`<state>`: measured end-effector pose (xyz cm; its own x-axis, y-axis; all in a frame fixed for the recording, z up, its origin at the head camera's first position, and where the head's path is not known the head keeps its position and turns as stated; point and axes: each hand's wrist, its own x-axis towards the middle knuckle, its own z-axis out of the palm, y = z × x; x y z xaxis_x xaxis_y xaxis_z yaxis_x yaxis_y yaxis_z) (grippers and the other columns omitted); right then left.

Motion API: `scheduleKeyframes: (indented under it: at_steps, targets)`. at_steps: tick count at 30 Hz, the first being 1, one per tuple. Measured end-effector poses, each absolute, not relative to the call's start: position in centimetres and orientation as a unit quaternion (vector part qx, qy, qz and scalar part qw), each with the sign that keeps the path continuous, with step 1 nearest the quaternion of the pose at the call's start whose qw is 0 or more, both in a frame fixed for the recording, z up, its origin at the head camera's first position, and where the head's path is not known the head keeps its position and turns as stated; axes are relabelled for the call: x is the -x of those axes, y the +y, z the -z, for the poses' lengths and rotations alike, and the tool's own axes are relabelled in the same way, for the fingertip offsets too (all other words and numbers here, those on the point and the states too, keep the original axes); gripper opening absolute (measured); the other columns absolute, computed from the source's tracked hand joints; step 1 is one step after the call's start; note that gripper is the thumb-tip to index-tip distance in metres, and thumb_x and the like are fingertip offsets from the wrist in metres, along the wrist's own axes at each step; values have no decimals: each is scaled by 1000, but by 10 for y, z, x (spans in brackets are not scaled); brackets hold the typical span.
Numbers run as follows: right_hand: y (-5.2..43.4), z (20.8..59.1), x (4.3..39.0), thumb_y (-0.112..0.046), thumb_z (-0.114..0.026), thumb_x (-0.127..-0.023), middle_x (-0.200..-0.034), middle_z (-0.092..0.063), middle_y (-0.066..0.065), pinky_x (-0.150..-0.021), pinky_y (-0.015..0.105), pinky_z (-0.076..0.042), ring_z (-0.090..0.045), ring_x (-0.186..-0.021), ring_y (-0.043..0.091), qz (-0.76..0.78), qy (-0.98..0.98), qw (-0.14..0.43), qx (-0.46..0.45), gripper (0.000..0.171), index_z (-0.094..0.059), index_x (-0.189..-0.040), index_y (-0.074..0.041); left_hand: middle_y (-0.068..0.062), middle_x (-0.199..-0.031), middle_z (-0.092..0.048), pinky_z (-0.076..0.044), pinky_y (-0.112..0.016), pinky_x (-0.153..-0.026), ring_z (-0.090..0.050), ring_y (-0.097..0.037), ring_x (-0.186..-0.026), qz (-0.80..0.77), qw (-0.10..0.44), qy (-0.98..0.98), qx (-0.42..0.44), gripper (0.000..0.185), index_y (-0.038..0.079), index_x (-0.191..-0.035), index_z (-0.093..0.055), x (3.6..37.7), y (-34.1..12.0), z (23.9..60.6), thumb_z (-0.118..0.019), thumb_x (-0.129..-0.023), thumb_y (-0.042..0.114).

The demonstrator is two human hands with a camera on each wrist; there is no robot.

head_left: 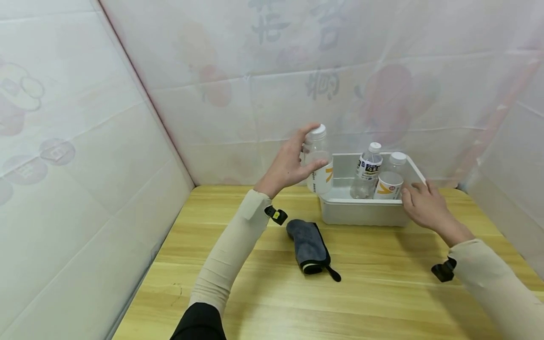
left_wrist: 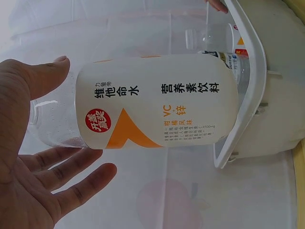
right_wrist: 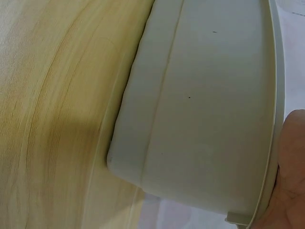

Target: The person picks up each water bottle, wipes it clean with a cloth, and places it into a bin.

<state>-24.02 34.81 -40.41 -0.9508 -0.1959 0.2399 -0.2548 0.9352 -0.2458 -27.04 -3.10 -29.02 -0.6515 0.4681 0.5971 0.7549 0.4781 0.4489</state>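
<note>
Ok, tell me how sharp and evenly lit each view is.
Head view: soft, even light, faint shadows on the table, wide-angle bending at the edges. Left wrist view: the bottle label is crisp, the backdrop washed out, the left hand slightly soft. Right wrist view: the bin wall is sharp, the right hand blurred.

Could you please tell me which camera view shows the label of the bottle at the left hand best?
The left wrist view: the bottle fills the frame, its white and orange label readable, beside the left hand. The head view shows the whole bottle, but small, partly behind the fingers. The right wrist view shows only the bin, no bottle.
</note>
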Motion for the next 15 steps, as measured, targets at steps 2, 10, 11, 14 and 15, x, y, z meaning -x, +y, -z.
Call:
scheduleKeyframes:
  at_steps: [2,10,11,14,15]
  targets:
    - [346,403,241,-25,-17,-109,-135,-45,44,-118,69,-15,-37,-131,55,-136,-978,107,-119,56,-53,-130,12,-9,-137,-57,-51,-25,-69,-63,-20,-98,357,198,-838,362,81,21,-157,-29,271,-31,290,-76,-92,33]
    - [343,404,242,-21,-18,-108,-128,-52,44,-118,69,-16,-44,-124,55,-124,-977,120,-122,55,-59,-117,14,-10,-135,-59,-52,-26,-68,-65,-26,-98,358,194,-837,364,82,21,-157,-29,273,-26,289,-76,-91,34]
    - [342,404,241,-21,-18,-108,-128,-53,44,-118,69,-16,-44,-124,54,-124,-978,119,-121,55,-60,-116,14,-10,-135,-59,-52,-26,-68,-65,-26,-99,359,194,-837,365,82,22,-157,-28,273,-25,288,-76,-91,34]
    - [341,404,241,-22,-17,-108,-128,-53,43,-119,68,-15,-44,-125,54,-128,-978,116,-117,57,-61,-114,14,-10,-136,-58,-52,-26,-69,-65,-26,-100,358,195,-836,366,82,22,-157,-28,275,-23,288,-76,-92,34]
    - [341,404,241,-22,-17,-108,-128,-54,43,-119,68,-15,-44,-125,53,-128,-978,117,-116,57,-62,-113,13,-10,-136,-58,-52,-26,-69,-65,-27,-100,359,195,-836,367,82,22,-157,-28,275,-22,288,-76,-92,35]
